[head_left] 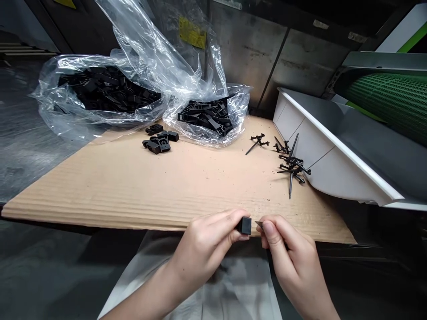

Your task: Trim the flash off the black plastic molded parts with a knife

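Observation:
My left hand [207,249] pinches a small black plastic block [244,225] between thumb and fingers, just over the near edge of a corrugated cardboard sheet [133,191]. My right hand [290,253] holds a thin pointed metal pin [259,224], its tip close to the block's side. Whether the tip touches the block I cannot tell. Farther up the cardboard lie a small heap of black plastic clips [159,140] and a tangle of black-headed metal spikes [292,168].
Two clear plastic bags [100,89] full of black plastic parts lie at the back of the cardboard. A white angled tray [320,142] stands along the right, with a green ribbed belt [390,102] behind it. A pale plastic sheet [233,284] hangs below my hands.

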Demonstrator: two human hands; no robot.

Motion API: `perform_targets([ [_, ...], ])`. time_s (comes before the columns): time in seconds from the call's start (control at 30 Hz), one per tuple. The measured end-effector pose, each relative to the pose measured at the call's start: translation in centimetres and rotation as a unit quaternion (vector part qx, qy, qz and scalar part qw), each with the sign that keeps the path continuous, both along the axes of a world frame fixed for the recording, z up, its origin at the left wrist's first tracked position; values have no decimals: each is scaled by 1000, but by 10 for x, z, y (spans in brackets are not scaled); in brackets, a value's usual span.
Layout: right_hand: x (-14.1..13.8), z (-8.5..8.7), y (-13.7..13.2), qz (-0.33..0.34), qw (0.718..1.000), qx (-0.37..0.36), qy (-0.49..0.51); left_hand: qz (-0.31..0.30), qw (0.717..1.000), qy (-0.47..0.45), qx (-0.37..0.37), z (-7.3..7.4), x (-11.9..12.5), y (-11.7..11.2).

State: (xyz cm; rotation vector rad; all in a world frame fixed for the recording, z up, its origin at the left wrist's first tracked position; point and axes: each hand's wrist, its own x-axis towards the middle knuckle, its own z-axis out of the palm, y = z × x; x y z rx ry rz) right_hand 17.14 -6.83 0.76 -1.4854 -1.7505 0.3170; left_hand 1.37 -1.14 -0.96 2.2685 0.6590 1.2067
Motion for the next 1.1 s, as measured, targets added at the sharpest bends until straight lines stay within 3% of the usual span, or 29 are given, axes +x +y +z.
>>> perform_targets([
  [0.4,2,-1,3,26,998,-47,-18,-6,1000,-2,-2,-3,2,-1],
  [0.57,1,1,-6,112,989,-98,1,26,999,-11,-23,-4,3,0],
  [0.77,8,1,-13,4,985,-105,139,14,999,2,-30,-2,2,1],
  [0.97,4,-8,-5,1,981,-126,145,3,999,8,-44,0,2,1],
  [1.1,-1,-3,0,-28,986,-113,121,-5,999,4,-33,-1,1,0],
])
